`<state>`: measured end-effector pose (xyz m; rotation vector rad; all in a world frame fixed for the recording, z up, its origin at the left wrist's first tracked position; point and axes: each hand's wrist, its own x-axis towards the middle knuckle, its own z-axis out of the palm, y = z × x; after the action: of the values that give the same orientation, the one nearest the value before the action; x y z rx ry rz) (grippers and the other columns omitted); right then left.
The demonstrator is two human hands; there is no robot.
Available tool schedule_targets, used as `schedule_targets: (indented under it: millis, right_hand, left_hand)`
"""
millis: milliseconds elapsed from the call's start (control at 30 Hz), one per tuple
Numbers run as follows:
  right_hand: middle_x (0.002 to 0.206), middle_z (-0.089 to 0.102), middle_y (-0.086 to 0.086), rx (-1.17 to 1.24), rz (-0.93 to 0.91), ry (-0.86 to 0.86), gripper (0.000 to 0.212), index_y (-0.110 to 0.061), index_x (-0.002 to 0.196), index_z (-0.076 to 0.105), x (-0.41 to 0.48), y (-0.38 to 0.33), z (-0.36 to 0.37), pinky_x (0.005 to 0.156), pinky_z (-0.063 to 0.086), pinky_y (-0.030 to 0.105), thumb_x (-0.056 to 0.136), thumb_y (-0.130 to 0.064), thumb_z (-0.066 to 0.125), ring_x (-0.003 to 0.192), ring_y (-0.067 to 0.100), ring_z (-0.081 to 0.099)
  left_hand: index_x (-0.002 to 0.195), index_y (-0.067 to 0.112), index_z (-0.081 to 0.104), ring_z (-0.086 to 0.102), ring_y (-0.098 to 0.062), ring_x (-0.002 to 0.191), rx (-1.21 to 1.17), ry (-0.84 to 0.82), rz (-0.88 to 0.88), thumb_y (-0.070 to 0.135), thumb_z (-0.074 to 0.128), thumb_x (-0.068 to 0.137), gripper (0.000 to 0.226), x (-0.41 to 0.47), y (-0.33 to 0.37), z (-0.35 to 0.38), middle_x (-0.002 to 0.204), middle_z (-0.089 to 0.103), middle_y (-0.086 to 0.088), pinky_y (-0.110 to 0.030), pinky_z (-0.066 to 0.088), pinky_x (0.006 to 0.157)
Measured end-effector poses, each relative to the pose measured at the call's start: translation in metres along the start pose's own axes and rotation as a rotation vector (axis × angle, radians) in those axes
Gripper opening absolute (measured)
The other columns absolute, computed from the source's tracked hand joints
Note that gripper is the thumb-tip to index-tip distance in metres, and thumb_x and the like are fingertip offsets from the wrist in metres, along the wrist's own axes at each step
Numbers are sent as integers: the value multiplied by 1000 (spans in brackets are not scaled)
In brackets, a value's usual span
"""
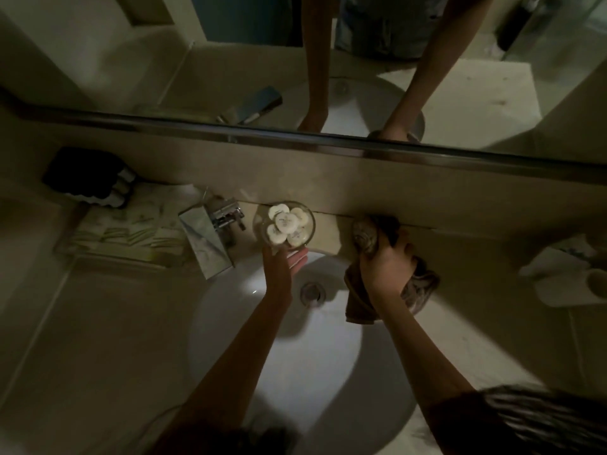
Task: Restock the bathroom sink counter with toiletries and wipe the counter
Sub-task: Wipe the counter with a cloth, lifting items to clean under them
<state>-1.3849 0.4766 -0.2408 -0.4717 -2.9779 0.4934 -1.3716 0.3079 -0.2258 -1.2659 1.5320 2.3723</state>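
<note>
A glass bowl (311, 224) of several round white soaps (285, 223) sits on the counter ledge behind the white sink basin (295, 356). My left hand (282, 267) reaches to the bowl's near side, fingers straight and touching its base. Gripped in my right hand (387, 267) is a brown cloth (368, 236), bunched and pressed on the counter (466, 257) against the back wall, right of the bowl. Part of the cloth hangs over the basin's rim.
A chrome faucet (213, 241) juts over the basin's left side. Left of it lies a tray (75, 254) of wrapped toiletries and a dark holder with small bottles (92, 180). White cups (574, 280) stand at the far right. A mirror runs along the back.
</note>
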Motion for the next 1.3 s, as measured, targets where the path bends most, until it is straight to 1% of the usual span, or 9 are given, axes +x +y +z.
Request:
schedule_targets:
  millis: [133, 267, 400, 533, 633, 767, 900, 1067, 1300]
  right_hand:
    - [112, 57, 30, -2, 0, -10, 47, -9, 112, 67, -5, -10, 4, 71, 45, 47, 67, -18, 76, 86, 46, 56]
    - [111, 57, 28, -9, -40, -30, 49, -10, 112, 67, -11, -18, 8, 73, 45, 47, 65, -19, 78, 88, 46, 56]
    - [124, 51, 27, 14, -16, -70, 50, -14, 123, 61, -10, -23, 9, 80, 40, 48, 74, -19, 70, 103, 46, 50]
    - [134, 43, 23, 4, -23, -134, 53, -17, 131, 55, -11, -45, 9, 89, 36, 48, 80, -25, 64, 114, 43, 43]
    - [140, 37, 19, 21, -138, -212, 53, -17, 133, 52, -16, -87, 15, 96, 34, 49, 83, -31, 62, 120, 41, 38]
    - [142, 34, 16, 8, -421, -339, 54, -21, 137, 47, -34, -156, 32, 97, 35, 51, 86, -32, 59, 119, 40, 38]
    - [136, 38, 16, -6, -546, -386, 52, -16, 134, 49, -48, -181, 42, 96, 36, 53, 86, -33, 59, 118, 40, 40]
    - [127, 44, 11, 93, -317, -290, 45, -24, 125, 55, -25, -137, 36, 91, 42, 50, 86, -45, 58, 110, 36, 46]
    - [134, 40, 15, 74, -42, -174, 40, -19, 128, 56, -23, -138, 35, 97, 33, 54, 88, -22, 53, 118, 40, 39]
  left_hand:
    - [141, -3, 33, 63, -24, 95, 16, -53, 13, 6, 42, 100, 43, 6, 2, -4, 131, 54, -26, -33, 55, 84]
    - [138, 3, 42, 65, -27, 99, -81, -36, 50, -11, 51, 89, 52, 16, 4, -1, 132, 54, -23, -24, 58, 63]
    - [141, 9, 41, 55, -38, 119, -154, -35, 71, -12, 53, 87, 59, 2, 2, -17, 134, 52, -18, -27, 60, 67]
    - [131, 2, 48, 62, -38, 98, -40, 41, 87, -2, 63, 86, 47, -22, -3, -58, 115, 59, -20, -31, 59, 61]
    - [111, -2, 56, 63, -29, 70, 115, 36, 142, 30, 75, 77, 50, -46, -8, -90, 90, 62, -21, -34, 52, 58]
    - [126, 9, 50, 69, -21, 80, 7, 129, -36, -3, 56, 89, 39, -78, -20, -128, 111, 64, -19, -25, 57, 58]
    - [124, 3, 48, 68, -8, 64, -4, 232, -51, -13, 56, 86, 42, -92, -24, -160, 97, 65, -8, -25, 57, 56]
    - [133, 4, 45, 70, -11, 61, -103, 233, -51, -16, 54, 85, 53, -93, -30, -166, 89, 64, -5, -29, 59, 57]
    - [128, 2, 47, 69, -13, 67, -65, 190, -72, -14, 54, 87, 45, -90, -33, -159, 100, 64, -11, -23, 57, 53]
